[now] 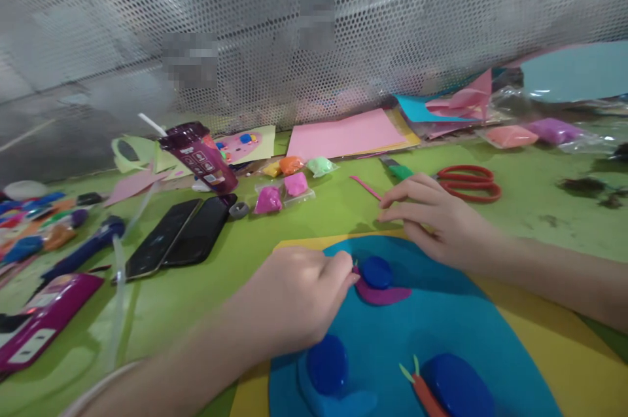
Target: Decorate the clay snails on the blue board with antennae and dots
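Observation:
My left hand [307, 289] is closed in a pinch at the head end of a magenta clay snail [385, 296] with a round blue shell. A tiny green feeler shows by the fingertips, which partly hide the head. Above the board's far edge, my right hand [436, 217] has its curled fingers on the end of a thin pink stick [366, 188]; its thumb is hidden. Beneath lies a blue paper oval [392, 338] on yellow paper [564, 332]. Nearer me are a light-blue clay snail [327, 364] and an orange one [426, 393] with green feelers, both blue-shelled.
Red-handled scissors [471, 182] and a green cutter [400, 170] lie beyond my right hand. Bagged clay [296, 184], a purple cup [201, 158] with a straw and two phones [184, 234] stand or lie to the left. Perforated metal [275, 24] borders the table's back.

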Demonstrator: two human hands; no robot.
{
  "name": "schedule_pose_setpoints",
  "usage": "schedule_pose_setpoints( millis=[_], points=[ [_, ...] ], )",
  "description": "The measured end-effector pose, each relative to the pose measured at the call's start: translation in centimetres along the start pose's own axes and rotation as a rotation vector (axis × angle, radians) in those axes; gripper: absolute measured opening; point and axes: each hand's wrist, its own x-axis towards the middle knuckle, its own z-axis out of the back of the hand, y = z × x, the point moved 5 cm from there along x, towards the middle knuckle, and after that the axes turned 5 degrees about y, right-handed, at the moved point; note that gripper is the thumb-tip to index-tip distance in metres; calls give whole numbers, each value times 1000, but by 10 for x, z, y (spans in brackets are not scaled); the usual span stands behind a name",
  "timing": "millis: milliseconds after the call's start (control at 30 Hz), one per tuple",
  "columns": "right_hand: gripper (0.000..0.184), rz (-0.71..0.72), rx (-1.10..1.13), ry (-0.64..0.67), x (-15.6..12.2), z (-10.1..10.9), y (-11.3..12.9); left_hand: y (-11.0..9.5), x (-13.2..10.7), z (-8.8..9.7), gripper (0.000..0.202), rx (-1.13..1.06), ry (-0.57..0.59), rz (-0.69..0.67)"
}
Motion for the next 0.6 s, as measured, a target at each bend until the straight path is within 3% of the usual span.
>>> schedule_pose_setpoints(
  millis=[133, 267, 367, 433, 533, 600],
  points=[
    [26, 7, -8, -2, 0, 1, 0, 8, 0, 0, 28, -101, -1, 114],
    [28, -7, 27, -29, 0, 6, 4, 10, -1, 1, 26, -119, -43, 104],
    [20, -159, 177, 14, 1, 12, 4, 11, -2, 4, 26, -117, -96, 127],
    [7, -327, 284, 155, 2, 12, 2, 11, -3, 5, 26, -113, -119, 151],
    [12, -516, 347, 510, 0, 6, 1, 12, -2, 5, 25, -103, -98, 193],
    [13, -561, 352, 704, -3, 3, 2, 13, -1, 3, 26, -104, -64, 211]
  ],
)
